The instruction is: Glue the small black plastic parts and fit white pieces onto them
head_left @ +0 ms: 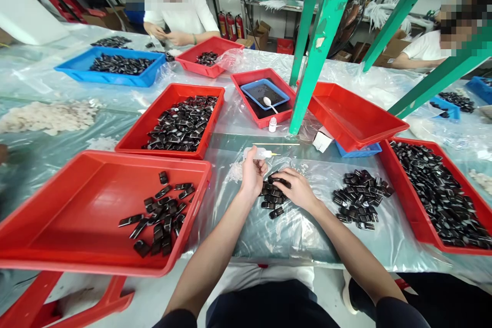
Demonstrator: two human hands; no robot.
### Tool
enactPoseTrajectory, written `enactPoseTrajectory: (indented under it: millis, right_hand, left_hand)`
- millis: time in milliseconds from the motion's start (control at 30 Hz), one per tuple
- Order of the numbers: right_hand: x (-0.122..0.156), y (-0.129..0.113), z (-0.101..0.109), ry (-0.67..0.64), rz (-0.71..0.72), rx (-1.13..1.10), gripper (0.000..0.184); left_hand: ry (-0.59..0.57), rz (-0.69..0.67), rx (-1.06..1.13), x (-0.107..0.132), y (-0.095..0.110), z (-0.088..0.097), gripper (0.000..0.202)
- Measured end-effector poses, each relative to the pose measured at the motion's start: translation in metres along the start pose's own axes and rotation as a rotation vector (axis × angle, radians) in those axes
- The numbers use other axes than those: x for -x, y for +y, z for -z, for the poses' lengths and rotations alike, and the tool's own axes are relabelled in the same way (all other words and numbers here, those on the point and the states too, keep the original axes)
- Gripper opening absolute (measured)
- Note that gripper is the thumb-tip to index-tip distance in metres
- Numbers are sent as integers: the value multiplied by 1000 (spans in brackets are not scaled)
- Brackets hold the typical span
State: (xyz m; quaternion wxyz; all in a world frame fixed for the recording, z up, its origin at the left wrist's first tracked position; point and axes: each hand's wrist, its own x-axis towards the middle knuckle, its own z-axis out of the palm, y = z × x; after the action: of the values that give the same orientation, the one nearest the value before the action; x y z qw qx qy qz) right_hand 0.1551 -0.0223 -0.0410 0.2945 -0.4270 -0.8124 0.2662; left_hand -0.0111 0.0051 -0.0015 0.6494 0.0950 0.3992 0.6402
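My left hand [252, 177] is closed, its thumb across a small clear squeeze bottle [263, 153] with a thin yellow needle tip pointing right. My right hand [295, 188] bends over a small heap of glossy black plastic pieces [272, 198], with its fingertips closed on one black piece [282, 182]. The fingers partly hide that piece. To the right of this hand a second loose pile of black pieces [359, 197] lies on the plastic sheet. A thin wooden stick [275, 144] lies just beyond the bottle.
At left, a red tray [77, 200] holds some black pieces; fuller red trays stand behind it [218, 113] and at right [423, 238]. Green posts [313, 56] rise beyond my hands, near a small white bottle [272, 124]. Co-workers sit across the table.
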Motion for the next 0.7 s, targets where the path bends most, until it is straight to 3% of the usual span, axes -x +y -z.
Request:
enactPoseTrajectory:
  millis: [267,467,567,700]
  right_hand:
    - [-2,4,15,107,-60,7,34]
    - [-7,1,52,312,-99,48,39]
    - [5,-4,85,256,-139,166,33]
    - [43,-7,126,3,-294,504,19]
  left_hand:
    - [-34,7,19,-1,2,1,43]
    - [-27,54,20,-2,3,2,46]
    - [-43,74,35,-2,1,2,42]
    - [-62,106,59,-1,0,1,42]
